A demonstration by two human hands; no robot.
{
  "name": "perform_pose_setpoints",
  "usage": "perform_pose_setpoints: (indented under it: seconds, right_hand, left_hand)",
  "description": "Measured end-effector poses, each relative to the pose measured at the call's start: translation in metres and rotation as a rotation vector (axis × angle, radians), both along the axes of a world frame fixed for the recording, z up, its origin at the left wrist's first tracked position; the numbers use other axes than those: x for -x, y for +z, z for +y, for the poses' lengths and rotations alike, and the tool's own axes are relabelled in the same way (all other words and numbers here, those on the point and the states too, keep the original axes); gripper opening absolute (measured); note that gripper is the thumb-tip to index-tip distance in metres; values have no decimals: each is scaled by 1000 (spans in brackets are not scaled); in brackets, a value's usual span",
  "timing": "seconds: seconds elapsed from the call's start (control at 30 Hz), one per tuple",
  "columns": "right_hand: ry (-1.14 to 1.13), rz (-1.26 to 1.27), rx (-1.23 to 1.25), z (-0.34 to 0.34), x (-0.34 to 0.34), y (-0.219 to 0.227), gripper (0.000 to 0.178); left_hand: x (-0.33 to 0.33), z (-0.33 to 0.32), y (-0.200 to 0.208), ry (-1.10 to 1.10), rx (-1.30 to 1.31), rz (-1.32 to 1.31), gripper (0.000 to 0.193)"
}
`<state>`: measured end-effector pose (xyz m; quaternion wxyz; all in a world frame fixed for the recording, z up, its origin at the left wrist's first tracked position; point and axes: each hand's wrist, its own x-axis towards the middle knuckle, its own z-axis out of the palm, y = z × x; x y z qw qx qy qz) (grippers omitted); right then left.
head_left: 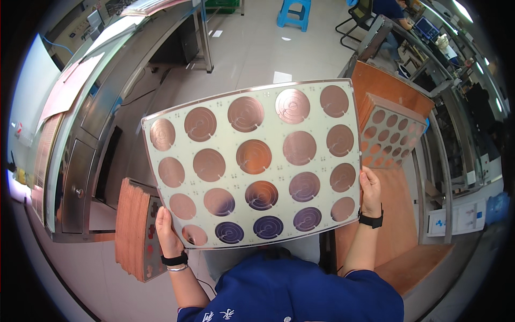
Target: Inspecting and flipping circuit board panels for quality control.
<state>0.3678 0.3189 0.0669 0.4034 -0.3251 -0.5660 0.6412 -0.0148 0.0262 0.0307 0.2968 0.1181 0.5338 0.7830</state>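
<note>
Above a glossy floor (241, 59), left hand (169, 236) and right hand (370, 193) pinch a pale panel (279, 173) by its sides, its copper discs (292, 106) in four rows, three bottom ones dark blue.

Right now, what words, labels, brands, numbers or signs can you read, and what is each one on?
Blue shirt: white characters near the view's lower edge; I don't copy out writing.
Panel in the left hand and right hand: tiny marks between the round discs, too small to read.
Screen, upper right: too small to read.
</note>
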Motion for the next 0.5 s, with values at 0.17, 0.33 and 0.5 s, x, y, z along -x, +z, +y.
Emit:
perform_pose_setpoints:
  seconds: [0.17, 0.33, 0.5]
  right_hand:
    - [-15, 92, -84, -8, 21, 22, 34]
    - [-117, 77, -226, 2, 10, 23, 30]
    - [-221, 380, -92, 26, 24, 12, 21]
  left_hand:
    - [-1, 3, 14, 51, -53, -79, 25]
    - [2, 0, 6, 127, -196, 229, 22]
    - [10, 20, 13, -52, -221, 867, 18]
